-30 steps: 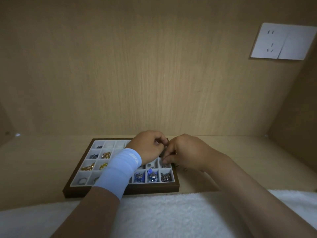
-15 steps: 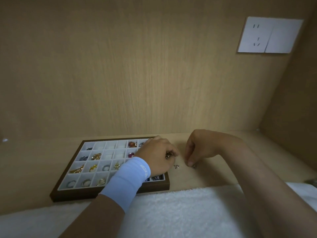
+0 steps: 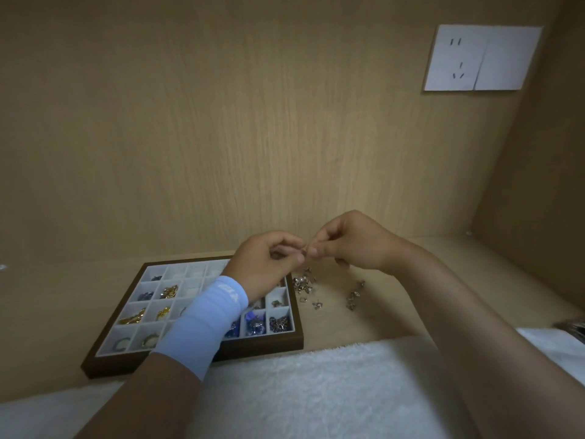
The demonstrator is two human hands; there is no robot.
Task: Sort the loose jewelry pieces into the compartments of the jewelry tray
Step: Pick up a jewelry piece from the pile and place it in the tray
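Item: small silvery piece, too small to tell what kind it is. It is held in the air above the far right corner of the tray, between the fingertips of both hands.

Left hand: fingers curled, thumb and forefinger closed on the piece. It hovers over the tray's right columns.

Right hand: fingers curled, tips pinching the same piece from the other side.

Jewelry tray: dark brown wooden frame with a pale grid of square compartments, lying flat on the shelf. Contents seen:
- gold pieces in the left columns
- blue pieces in the near right compartments
- silver rings in the near row
- dark metal bits in the near right corner

Several far compartments show only lining.

Loose jewelry pieces: small silver-toned items scattered on the shelf just right of the tray, with a second small group further right.

Surroundings:
- light blue sleeve on the left forearm, covering the tray's middle
- light wooden shelf
- white fluffy towel along the near edge
- white wall socket on the back panel, upper right
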